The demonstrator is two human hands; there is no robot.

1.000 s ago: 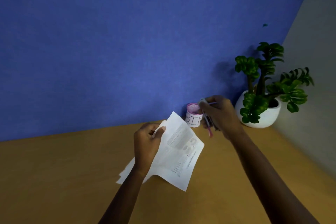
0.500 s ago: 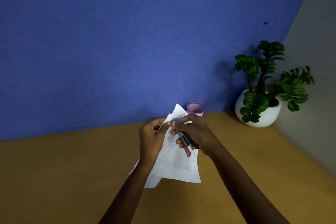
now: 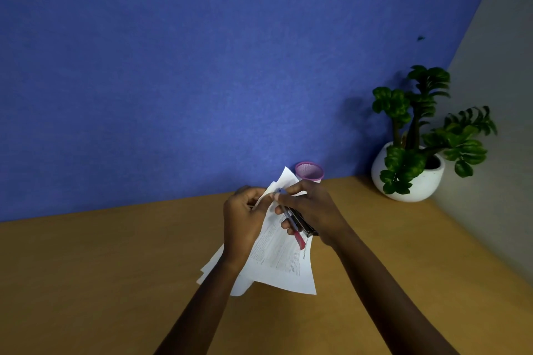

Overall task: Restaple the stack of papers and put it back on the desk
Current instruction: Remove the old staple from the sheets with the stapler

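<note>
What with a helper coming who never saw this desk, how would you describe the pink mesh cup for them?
Follow the blue wall along the back of the wooden desk toward the white plant pot in the corner. Left of that pot, by the wall, stands the pink mesh cup, its lower part hidden behind the held papers. Unlike the solid white pot, it is pink mesh.

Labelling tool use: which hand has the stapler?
The right hand grips the stapler; the left hand only holds the stack of papers near its top corner.

Desk (image 3: 115, 282) holds cup (image 3: 310, 171) (pink mesh), potted plant (image 3: 418, 179)
</note>
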